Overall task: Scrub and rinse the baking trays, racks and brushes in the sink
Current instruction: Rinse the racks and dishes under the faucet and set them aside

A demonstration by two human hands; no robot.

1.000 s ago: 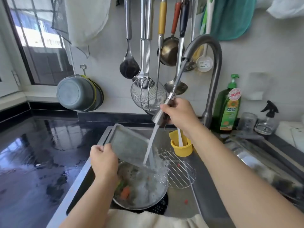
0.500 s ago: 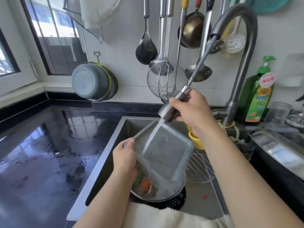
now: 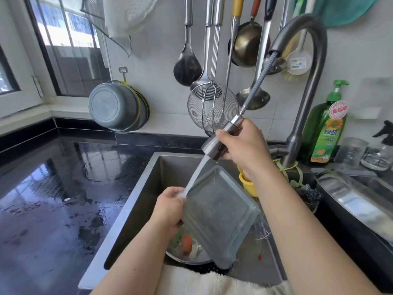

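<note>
Grey rectangular metal baking tray [image 3: 219,218] tilted mid-frame over steel sink [image 3: 136,201]; yellow plastic cup [image 3: 247,185] behind; green soap bottle [image 3: 325,133] far right.

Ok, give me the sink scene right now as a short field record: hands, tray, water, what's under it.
left hand: left hand grips the left edge of the baking tray, held tilted over the sink
right hand: right hand holds the pull-out spray head, hose extended from the faucet
water: running, the stream lands at the tray's upper left edge by the left hand
under tray: metal bowl with food scraps; round wire rack partly hidden
behind: yellow cup
</note>
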